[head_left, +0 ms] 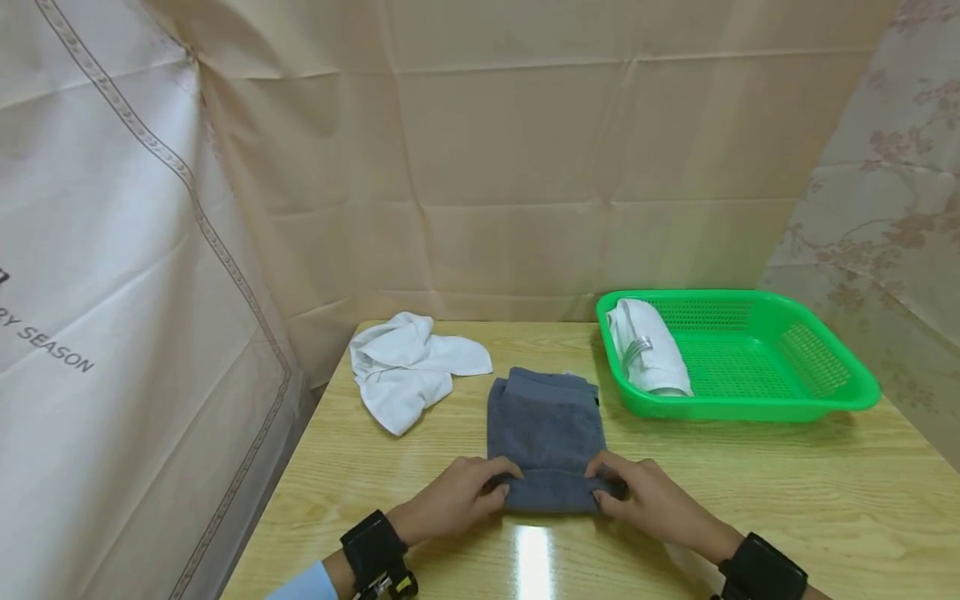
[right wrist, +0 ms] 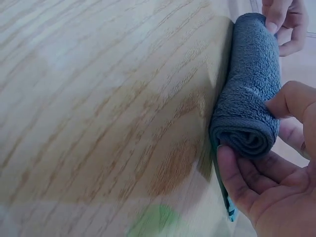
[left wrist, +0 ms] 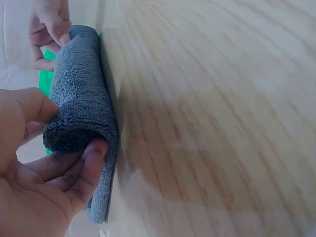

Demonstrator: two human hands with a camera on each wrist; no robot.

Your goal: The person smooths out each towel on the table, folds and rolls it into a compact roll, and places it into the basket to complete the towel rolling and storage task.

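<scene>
A dark grey towel [head_left: 546, 425] lies on the table, its near end turned up into a thick roll. At the roll's left end my left hand [head_left: 467, 497] pinches the cloth between thumb and fingers. My right hand [head_left: 645, 498] grips the opposite end in the same way. Spiral layers show at the end of the rolled towel [right wrist: 247, 136] in the right wrist view, with the thumb on the outside and fingertips at the lower edge. In the left wrist view the fingers [left wrist: 91, 165] tuck under the roll's open end. The flat part stretches away toward the back.
A crumpled white cloth [head_left: 412, 367] lies at the back left of the wooden table [head_left: 420, 454]. At the back right stands a green plastic basket [head_left: 772, 408] with a rolled white towel [head_left: 651, 346] along its left side. Fabric sheets [head_left: 510, 167] hang behind the table.
</scene>
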